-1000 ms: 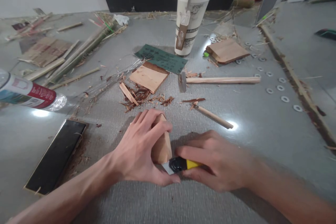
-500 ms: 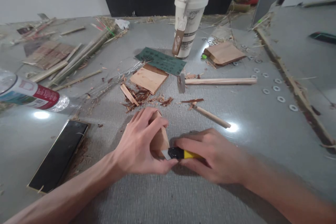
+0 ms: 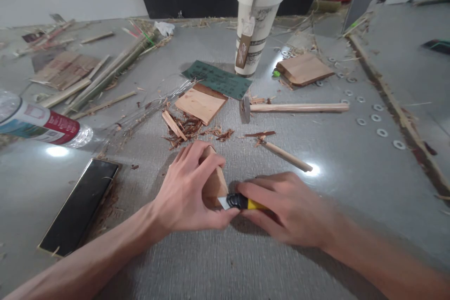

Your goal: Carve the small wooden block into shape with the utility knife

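Note:
My left hand (image 3: 193, 192) is closed around a small wooden block (image 3: 215, 185), which stands tilted on the grey surface and is partly hidden by the fingers. My right hand (image 3: 281, 206) grips a yellow and black utility knife (image 3: 239, 200). Its short blade touches or lies just against the near edge of the block, and the left thumb reaches to the knife's black front end. Beyond my left hand lie dark wood shavings (image 3: 190, 129) and a flat wooden piece (image 3: 201, 103). A thin wooden stick (image 3: 286, 156) lies beyond my right hand.
A hammer (image 3: 298, 108), green sandpaper (image 3: 218, 80) and a white tumbler (image 3: 260, 18) are farther back. At right are another wood piece (image 3: 305, 69) and several washers (image 3: 381, 132). A phone (image 3: 80, 206), a plastic bottle (image 3: 45, 124) and bamboo strips (image 3: 105, 72) occupy the left.
The view has shifted slightly, so background things sit a little farther right. Both hands keep their holds; the knife stays at the block's near edge, with hardly any movement.

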Demonstrator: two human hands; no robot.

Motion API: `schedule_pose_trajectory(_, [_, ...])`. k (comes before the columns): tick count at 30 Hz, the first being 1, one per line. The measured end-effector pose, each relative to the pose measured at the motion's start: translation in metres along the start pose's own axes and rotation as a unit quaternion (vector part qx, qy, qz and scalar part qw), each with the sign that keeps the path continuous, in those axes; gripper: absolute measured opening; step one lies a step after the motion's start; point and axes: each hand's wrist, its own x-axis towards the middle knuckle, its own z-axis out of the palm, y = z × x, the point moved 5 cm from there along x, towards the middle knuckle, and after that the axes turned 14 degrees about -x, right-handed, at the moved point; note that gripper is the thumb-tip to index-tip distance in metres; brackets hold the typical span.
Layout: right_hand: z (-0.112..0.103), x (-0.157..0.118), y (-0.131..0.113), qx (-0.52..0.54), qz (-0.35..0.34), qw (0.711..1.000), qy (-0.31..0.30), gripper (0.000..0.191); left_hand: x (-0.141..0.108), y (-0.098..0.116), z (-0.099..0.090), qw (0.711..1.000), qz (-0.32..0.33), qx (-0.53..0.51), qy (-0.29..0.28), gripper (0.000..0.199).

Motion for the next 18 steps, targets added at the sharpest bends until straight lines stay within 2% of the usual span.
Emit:
schedule_pose_trajectory(9, [0.0022, -0.0022, 0.0018, -0.038, 0.015, 0.999, 0.004, 0.035, 0.0002, -0.0029, 0.0015, 1.0, -0.016, 0.023, 0.003, 0.059])
schedule_pose_trajectory(14, [0.0039, -0.0021, 0.0051, -0.044, 0.038, 0.998, 0.018, 0.035, -0.0007, -0.0024, 0.0026, 0.999, -0.018, 0.031, -0.01, 0.048])
schedule_pose_trajectory(18, [0.0053, -0.0004, 0.0063, -0.023, 0.035, 0.999, 0.008, 0.033, -0.0002, -0.0031, 0.0044, 0.999, -0.021, 0.035, -0.027, 0.062])
